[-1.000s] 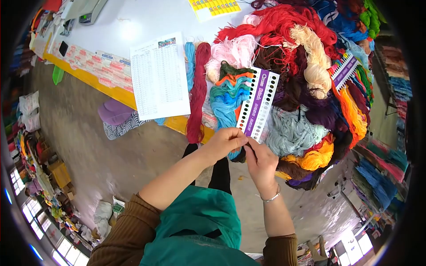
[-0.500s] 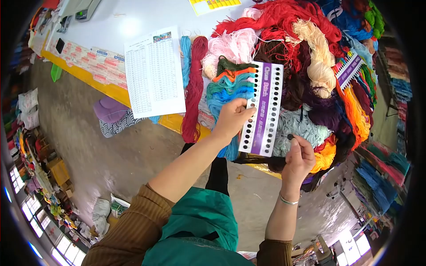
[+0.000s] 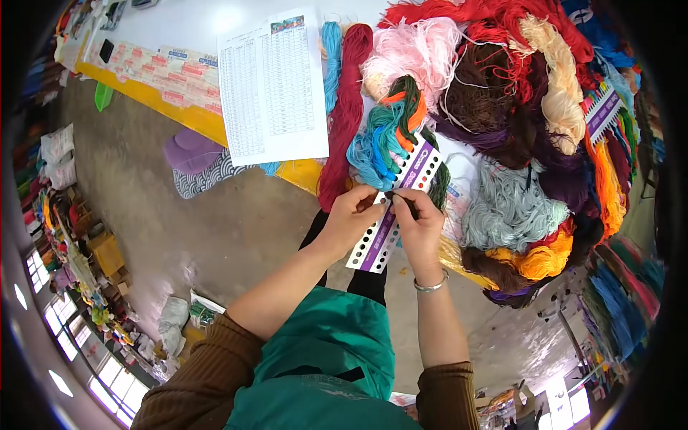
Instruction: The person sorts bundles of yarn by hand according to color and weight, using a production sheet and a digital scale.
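A white thread card (image 3: 370, 256) with a purple stripe and rows of holes slants between my hands, in front of the table. My left hand (image 3: 350, 223) pinches its left edge near the middle. The fingers of my right hand (image 3: 421, 231) are pressed together on the card's face, close to my left fingertips, around a small black piece (image 3: 390, 194) mostly hidden by them. Blue and teal threads (image 3: 380, 140) hang looped from the card's upper holes, with orange and dark green strands (image 3: 406, 97) at the top.
A printed sheet (image 3: 272, 93) and a dark red skein (image 3: 351, 107) lie on the table left of the card. Heaped skeins, including pink (image 3: 412, 57) and grey-blue (image 3: 509, 208), cover the right side. A second thread card (image 3: 604, 115) rests on the heap. A purple stool seat (image 3: 193, 159) stands below.
My right hand has moved left, bringing the small black piece to the card. The card has come lower and tilted clockwise, with my left hand still gripping its edge.
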The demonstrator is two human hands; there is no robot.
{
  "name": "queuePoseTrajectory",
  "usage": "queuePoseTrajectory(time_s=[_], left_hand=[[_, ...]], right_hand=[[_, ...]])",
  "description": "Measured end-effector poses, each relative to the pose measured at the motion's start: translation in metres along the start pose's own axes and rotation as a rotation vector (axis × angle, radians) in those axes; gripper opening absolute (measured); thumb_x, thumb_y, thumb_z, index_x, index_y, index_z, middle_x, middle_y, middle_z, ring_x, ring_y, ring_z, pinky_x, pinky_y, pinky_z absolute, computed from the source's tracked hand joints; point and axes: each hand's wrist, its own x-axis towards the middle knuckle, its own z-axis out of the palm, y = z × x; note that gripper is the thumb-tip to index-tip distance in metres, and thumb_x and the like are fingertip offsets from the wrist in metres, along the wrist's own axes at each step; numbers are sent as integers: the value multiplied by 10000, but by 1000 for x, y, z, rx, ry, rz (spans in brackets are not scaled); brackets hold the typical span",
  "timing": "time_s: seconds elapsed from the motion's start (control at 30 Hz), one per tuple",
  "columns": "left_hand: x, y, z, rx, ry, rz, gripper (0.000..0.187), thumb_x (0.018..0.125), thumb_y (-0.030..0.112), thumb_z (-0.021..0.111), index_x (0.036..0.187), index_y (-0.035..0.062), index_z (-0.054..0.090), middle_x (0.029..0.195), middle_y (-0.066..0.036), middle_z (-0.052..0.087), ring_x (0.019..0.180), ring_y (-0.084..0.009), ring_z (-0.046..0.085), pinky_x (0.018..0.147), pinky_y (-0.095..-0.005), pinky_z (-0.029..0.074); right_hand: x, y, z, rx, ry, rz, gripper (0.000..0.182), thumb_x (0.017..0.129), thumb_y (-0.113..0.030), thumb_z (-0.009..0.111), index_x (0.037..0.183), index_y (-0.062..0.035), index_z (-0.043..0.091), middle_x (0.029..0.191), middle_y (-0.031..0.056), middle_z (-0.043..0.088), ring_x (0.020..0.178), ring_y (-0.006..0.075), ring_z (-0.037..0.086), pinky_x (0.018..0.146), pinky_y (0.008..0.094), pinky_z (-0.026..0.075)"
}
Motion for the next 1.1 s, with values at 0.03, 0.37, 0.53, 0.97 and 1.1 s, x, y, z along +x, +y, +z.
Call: queuePoseTrajectory(time_s=[0.03,0.37,0.53,0.97,1.1], left_hand=[[1,-1,0,10,-17,-2,312,888,32,633,1195,-12,597,963,-1,628,854,-53,567,753,-228,470],[13,10,-12,-75,-156,-121,210,964,110,531,1141,23,603,989,-10,625,866,-74,595,745,-244,514],[27,19,-14,96,-166,-165,172,928,107,570,971,-50,625,795,-58,650,673,-109,634,606,-251,532],[35,18,-35,681,28,203,121,779,62,648,847,-27,600,696,-151,646,625,-244,668,587,-338,513],[21,27,-56,746,60,150,92,848,-11,598,928,-37,560,732,-98,649,694,-130,675,596,-275,530]], right_hand=[[-1,2,1,-2,1,6,92,878,-22,663,968,-6,672,725,-31,609,648,20,516,585,201,446],[1,-8,1,-336,64,-225,128,809,-22,707,931,-20,667,719,100,646,574,118,584,565,261,482],[2,-4,2,-328,86,-243,115,806,-17,704,912,-23,658,689,86,627,550,108,560,545,256,470],[22,14,4,-116,-102,5,156,817,-23,679,945,-15,589,706,38,631,612,70,554,579,240,468],[23,9,5,-254,-140,2,163,806,-41,693,926,-19,584,694,78,632,597,151,600,573,277,483]])
